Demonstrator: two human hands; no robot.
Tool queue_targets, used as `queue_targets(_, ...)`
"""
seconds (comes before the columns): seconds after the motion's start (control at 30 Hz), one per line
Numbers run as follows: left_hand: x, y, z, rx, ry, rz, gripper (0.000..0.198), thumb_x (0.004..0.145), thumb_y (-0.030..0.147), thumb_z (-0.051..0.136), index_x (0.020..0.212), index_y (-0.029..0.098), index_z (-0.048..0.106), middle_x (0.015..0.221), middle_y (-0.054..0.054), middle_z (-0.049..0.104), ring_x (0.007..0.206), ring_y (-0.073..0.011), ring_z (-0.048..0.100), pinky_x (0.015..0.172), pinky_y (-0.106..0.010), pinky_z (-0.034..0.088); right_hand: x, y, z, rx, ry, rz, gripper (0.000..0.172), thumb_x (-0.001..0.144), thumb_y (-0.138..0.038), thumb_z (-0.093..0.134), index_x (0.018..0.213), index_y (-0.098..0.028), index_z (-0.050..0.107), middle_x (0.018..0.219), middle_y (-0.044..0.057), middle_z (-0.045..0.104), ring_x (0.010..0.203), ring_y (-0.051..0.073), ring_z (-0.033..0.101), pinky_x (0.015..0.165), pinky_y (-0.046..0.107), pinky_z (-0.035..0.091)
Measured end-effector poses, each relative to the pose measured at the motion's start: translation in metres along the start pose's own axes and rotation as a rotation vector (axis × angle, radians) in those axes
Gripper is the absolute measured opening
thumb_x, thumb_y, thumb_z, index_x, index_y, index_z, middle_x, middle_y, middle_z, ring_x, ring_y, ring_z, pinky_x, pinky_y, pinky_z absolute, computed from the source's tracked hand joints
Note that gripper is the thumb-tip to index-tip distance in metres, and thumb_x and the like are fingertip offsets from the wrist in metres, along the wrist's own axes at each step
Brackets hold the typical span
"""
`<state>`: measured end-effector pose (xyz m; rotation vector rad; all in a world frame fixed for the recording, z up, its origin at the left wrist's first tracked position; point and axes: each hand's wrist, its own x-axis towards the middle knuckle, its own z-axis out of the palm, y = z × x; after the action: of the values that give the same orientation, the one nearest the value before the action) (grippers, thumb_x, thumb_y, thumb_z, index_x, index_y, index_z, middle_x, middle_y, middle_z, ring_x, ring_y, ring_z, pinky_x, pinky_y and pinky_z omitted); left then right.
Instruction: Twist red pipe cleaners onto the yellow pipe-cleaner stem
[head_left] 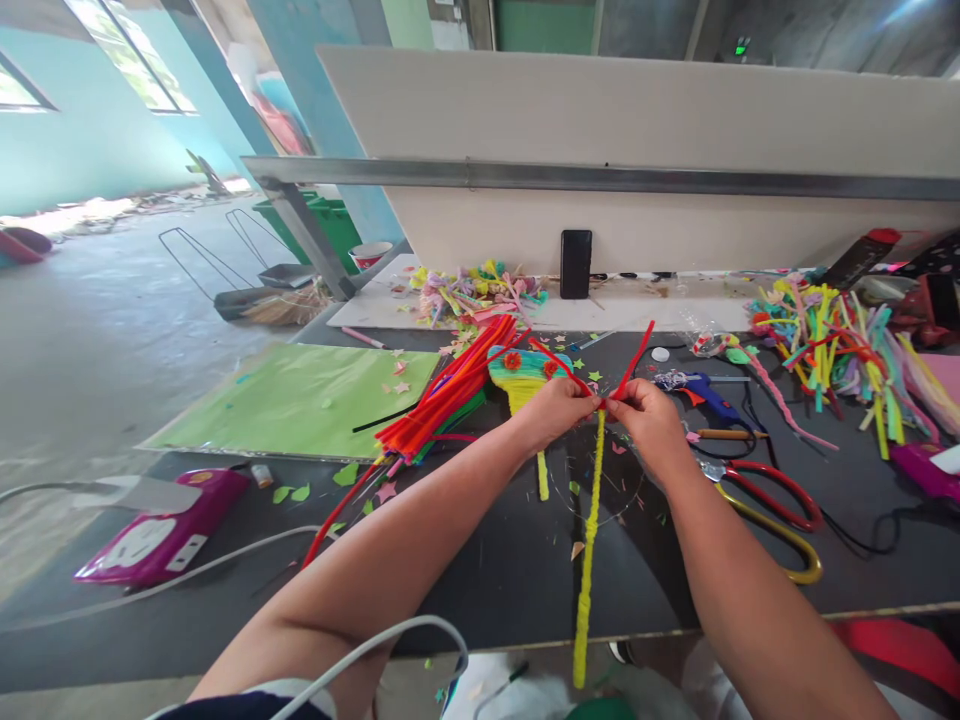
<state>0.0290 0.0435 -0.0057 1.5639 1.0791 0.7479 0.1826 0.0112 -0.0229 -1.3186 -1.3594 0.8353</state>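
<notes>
1. Left hand [559, 410] and right hand [645, 420], grips closed, pinched a red fuzzy pipe cleaner [635, 360] above the dark surface [510, 560].
2. It seemed light, bendable, best held near the yellow fuzzy stem [590, 530].

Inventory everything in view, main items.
pipe cleaner: apparently 1, red, held at centre
fuzzy strand: 1, yellow, hanging below it
pipe-cleaner bundle: 1, mostly red, left of centre
figure: 1, turquoise and yellow, beside bundle
scissors: 1, red and yellow handles, right
glue gun: 1, blue, beyond scissors
phone: 1, black, upright at back
trimming piles: 2, multicoloured, back left and right
sheet: 1, green, left
packets: 2, purple, far left and right
table: 1, dark, underneath
left hand: 1, bare, pinching pipe cleaner
right hand: 1, bare, likewise
</notes>
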Motion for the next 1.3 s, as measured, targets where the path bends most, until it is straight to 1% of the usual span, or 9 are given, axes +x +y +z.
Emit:
queue_targets(0.1, -0.002, 0.002, -0.001, 0.047, 0.005, 0.045, 0.028, 0.074, 0.039, 0.058, 0.067, 0.012, 0.061, 0.052, 0.002, 0.05, 0.044, -0.0058, 0.038, 0.043, -0.02, 0.026, 0.001, 0.002, -0.001, 0.211, -0.005, 0.074, 0.015, 0.068, -0.028, 0.064, 0.075, -0.018, 0.055, 0.067, 0.0, 0.06, 0.059, 0.014, 0.057, 0.061, 0.029, 0.048)
queue_targets(0.2, -0.004, 0.007, -0.004, 0.126, 0.009, 0.045, 0.029, 0.074, 0.039, 0.057, 0.068, 0.012, 0.062, 0.05, 0.003, 0.048, 0.044, -0.0063, 0.038, 0.043, -0.02, 0.025, 0.001, 0.002, -0.003, 0.311, -0.063, 0.087, 0.016, 0.069, -0.029, 0.063, 0.079, -0.018, 0.056, 0.073, 0.002, 0.063, 0.064, 0.016, 0.059, 0.065, 0.031, 0.05)
queue_targets(0.37, -0.007, 0.019, -0.008, 0.306, 0.075, 0.03, 0.027, 0.072, 0.036, 0.057, 0.065, 0.011, 0.064, 0.05, 0.003, 0.047, 0.046, -0.0073, 0.038, 0.045, -0.021, 0.025, 0.0, 0.0, -0.007, 0.298, -0.173, 0.04, 0.022, 0.07, -0.023, 0.057, 0.091, -0.02, 0.058, 0.091, 0.003, 0.064, 0.083, 0.019, 0.06, 0.069, 0.032, 0.052)
queue_targets(0.5, -0.01, 0.025, -0.008, 0.357, 0.077, 0.073, 0.025, 0.072, 0.033, 0.056, 0.065, 0.011, 0.065, 0.054, 0.002, 0.051, 0.054, -0.0095, 0.044, 0.05, -0.021, 0.029, 0.001, 0.001, -0.007, 0.188, -0.205, 0.02, 0.026, 0.068, -0.026, 0.065, 0.093, -0.021, 0.058, 0.081, 0.0, 0.064, 0.074, 0.016, 0.059, 0.068, 0.031, 0.05)
queue_targets(0.67, -0.011, 0.024, -0.008, 0.298, 0.018, 0.077, 0.025, 0.072, 0.034, 0.056, 0.067, 0.011, 0.065, 0.052, 0.002, 0.049, 0.052, -0.0088, 0.042, 0.049, -0.021, 0.03, 0.004, 0.005, -0.008, 0.168, -0.196, 0.054, 0.019, 0.072, -0.033, 0.065, 0.085, -0.019, 0.062, 0.071, -0.001, 0.061, 0.066, 0.015, 0.058, 0.066, 0.031, 0.049)
queue_targets(0.83, -0.011, 0.018, -0.008, 0.09, -0.09, 0.041, 0.022, 0.069, 0.033, 0.062, 0.074, 0.012, 0.062, 0.052, 0.005, 0.047, 0.046, -0.0061, 0.038, 0.045, -0.019, 0.028, 0.004, 0.005, -0.009, 0.168, -0.141, 0.052, 0.017, 0.07, -0.032, 0.068, 0.08, -0.019, 0.062, 0.067, 0.0, 0.063, 0.062, 0.015, 0.058, 0.063, 0.03, 0.047)
queue_targets(1.0, -0.011, 0.016, -0.01, 0.0, -0.104, 0.063, 0.021, 0.069, 0.032, 0.064, 0.074, 0.012, 0.061, 0.051, 0.006, 0.043, 0.045, -0.0045, 0.034, 0.044, -0.019, 0.024, 0.002, -0.001, -0.01, 0.286, -0.193, 0.088, 0.018, 0.068, -0.03, 0.069, 0.079, -0.018, 0.063, 0.068, 0.0, 0.063, 0.063, 0.014, 0.058, 0.063, 0.028, 0.046)
queue_targets(1.13, -0.011, 0.016, -0.012, 0.002, -0.135, 0.081, 0.021, 0.069, 0.032, 0.064, 0.076, 0.012, 0.062, 0.052, 0.006, 0.044, 0.046, -0.0045, 0.034, 0.044, -0.019, 0.023, 0.002, -0.001, -0.011, 0.359, -0.203, 0.116, 0.021, 0.065, -0.029, 0.071, 0.082, -0.018, 0.064, 0.073, 0.0, 0.065, 0.063, 0.014, 0.06, 0.066, 0.03, 0.047)
queue_targets(1.3, -0.008, 0.014, -0.013, 0.064, -0.141, 0.094, 0.023, 0.071, 0.033, 0.063, 0.08, 0.012, 0.063, 0.052, 0.005, 0.044, 0.046, -0.0048, 0.034, 0.044, -0.019, 0.023, 0.003, 0.001, -0.01, 0.307, -0.19, 0.109, 0.02, 0.067, -0.027, 0.069, 0.083, -0.018, 0.062, 0.07, 0.0, 0.065, 0.061, 0.015, 0.061, 0.064, 0.031, 0.048)
